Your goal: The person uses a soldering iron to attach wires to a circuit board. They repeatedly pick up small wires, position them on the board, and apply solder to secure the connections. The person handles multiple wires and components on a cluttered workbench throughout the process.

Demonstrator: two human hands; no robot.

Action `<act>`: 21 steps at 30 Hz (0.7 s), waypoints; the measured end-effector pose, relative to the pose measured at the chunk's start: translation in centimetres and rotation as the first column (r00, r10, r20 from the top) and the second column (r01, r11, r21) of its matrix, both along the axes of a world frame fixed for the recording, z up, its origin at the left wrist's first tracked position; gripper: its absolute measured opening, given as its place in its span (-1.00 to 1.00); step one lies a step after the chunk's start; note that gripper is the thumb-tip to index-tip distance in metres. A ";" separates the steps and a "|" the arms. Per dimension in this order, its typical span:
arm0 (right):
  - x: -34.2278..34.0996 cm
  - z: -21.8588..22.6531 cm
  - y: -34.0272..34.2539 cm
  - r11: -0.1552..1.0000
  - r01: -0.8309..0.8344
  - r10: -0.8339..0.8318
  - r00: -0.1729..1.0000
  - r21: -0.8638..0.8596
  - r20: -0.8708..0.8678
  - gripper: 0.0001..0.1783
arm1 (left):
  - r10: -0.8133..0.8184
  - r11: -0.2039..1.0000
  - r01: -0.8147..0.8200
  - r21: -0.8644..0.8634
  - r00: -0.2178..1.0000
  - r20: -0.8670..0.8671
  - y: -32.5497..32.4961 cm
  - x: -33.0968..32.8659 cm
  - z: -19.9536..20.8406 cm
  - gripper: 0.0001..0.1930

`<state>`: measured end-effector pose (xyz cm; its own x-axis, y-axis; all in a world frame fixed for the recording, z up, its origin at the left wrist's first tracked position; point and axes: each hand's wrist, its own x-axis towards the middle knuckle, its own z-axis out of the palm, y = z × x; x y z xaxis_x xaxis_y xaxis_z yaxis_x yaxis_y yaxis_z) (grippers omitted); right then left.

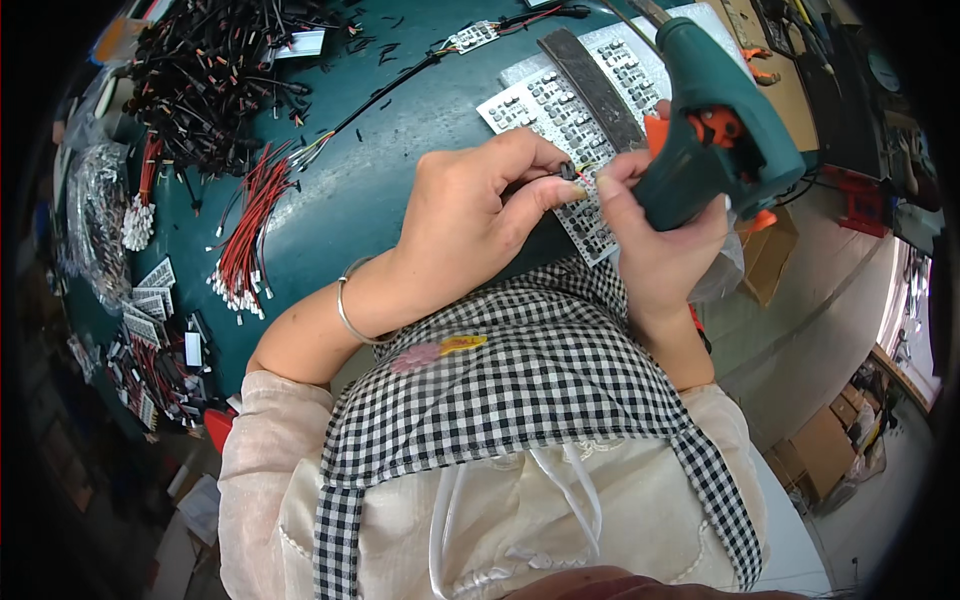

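Beyond my checked cloth apron [510, 385], my left grip [465, 205] pinches a small black cable end [567, 171] over the circuit boards [545, 108]; my right grip [662, 245] wraps a green plastic glue gun [700, 75], thumb and finger meeting near thin coloured wires (touching or not, I can't tell). If the bulky gun tilts, it could jerk those wires loose. Farther on, a flat, scuffed dark bar [595, 90] crosses the knobbly white boards; far left, stringy black cables [200, 80] tangle on the smooth green counter [350, 205].
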<state>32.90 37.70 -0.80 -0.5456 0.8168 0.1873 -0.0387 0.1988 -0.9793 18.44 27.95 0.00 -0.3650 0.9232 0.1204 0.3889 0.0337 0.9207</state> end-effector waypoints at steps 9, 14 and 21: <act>-0.3 0.9 1.0 0.970 -0.140 0.108 0.980 -0.198 -0.166 -0.82 | -0.061 0.997 0.065 0.038 0.993 -0.099 -0.1 0.2 -0.1 -0.83; -0.2 1.1 1.0 0.977 -0.119 0.113 0.993 -0.179 -0.046 -0.83 | -0.055 0.990 0.078 0.114 0.980 -0.191 -0.1 0.3 -0.6 -0.84; 0.1 1.8 1.3 0.911 -0.081 0.111 0.993 -0.404 0.052 -0.83 | -0.082 0.946 0.157 0.283 0.962 -0.260 0.3 0.3 -0.7 -0.81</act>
<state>33.02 38.96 1.04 -0.6245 0.7582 -0.1874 0.0354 -0.2122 -0.9766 18.70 28.20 -0.72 -0.1790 0.8659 0.4671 0.5846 -0.2882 0.7584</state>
